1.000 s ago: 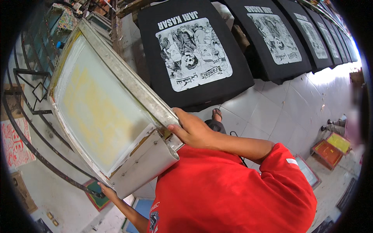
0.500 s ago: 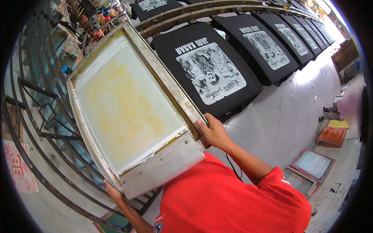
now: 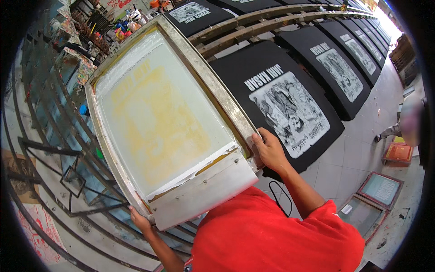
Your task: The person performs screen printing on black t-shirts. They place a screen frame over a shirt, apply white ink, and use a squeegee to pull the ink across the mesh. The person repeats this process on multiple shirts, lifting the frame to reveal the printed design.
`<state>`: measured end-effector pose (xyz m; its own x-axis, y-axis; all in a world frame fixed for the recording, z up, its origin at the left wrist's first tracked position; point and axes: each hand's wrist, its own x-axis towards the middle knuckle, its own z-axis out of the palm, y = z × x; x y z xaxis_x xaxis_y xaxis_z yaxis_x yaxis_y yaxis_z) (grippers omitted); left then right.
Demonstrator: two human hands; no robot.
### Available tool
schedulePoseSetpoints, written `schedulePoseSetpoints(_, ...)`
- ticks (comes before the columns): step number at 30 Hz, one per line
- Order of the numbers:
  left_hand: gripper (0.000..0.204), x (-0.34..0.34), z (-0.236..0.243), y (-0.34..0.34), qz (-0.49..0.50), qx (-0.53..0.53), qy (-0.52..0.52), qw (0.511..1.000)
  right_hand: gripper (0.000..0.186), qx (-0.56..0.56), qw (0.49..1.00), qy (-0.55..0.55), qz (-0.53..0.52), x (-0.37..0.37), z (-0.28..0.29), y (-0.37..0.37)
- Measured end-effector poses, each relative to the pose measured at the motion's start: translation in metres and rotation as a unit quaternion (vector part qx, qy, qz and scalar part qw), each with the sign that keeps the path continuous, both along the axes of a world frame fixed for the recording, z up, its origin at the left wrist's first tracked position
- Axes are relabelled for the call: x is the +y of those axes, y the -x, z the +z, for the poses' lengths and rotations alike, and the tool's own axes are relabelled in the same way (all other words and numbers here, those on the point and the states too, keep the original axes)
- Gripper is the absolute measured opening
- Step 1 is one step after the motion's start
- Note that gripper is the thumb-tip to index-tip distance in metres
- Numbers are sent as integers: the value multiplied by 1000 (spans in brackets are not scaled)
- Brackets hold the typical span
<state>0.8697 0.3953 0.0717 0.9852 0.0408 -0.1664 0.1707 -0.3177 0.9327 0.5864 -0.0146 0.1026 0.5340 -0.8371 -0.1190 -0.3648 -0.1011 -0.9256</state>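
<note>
A large silk-screen frame [image 3: 206,84] fills the middle of the view, tilted, with pale mesh [image 3: 161,118] bearing a faint yellowish picture. White ink streaks line the mesh borders. Along its near end runs a wide metal plate [image 3: 204,192] fixed with small bolts. My left hand [image 3: 139,219] grips the frame's near left corner. My right hand [image 3: 268,148] is closed round the near right corner, thumb on top. Just right of the frame lies a black T-shirt [image 3: 231,68] printed with a white picture and lettering.
More printed black shirts [image 3: 290,41] lie in a row on boards toward the far right, beside metal rails [image 3: 253,31]. Curved dark metal racks [image 3: 50,181] stand at left. Other screens [image 3: 380,190] lean at lower right. A person [image 3: 410,120] is at the right edge.
The view has shifted, so the shirts appear farther right and lower. Both hands keep their hold on the screen frame, whose faint yellowish picture shows more clearly.
</note>
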Motion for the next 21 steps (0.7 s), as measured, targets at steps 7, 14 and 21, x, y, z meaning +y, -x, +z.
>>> schedulePoseSetpoints(7,71,-33,38,-94,-22,-15,-119,993,32,-1,999,-24,-25,-32,25,-81)
schedulePoseSetpoints(14,57,-94,65,-175,-97,-49,-88,990,31,-25,989,-124,-73,-50,28,-142)
schedulePoseSetpoints(21,49,-156,79,-310,-154,-66,-83,982,30,-58,986,-74,-141,-69,17,-224)
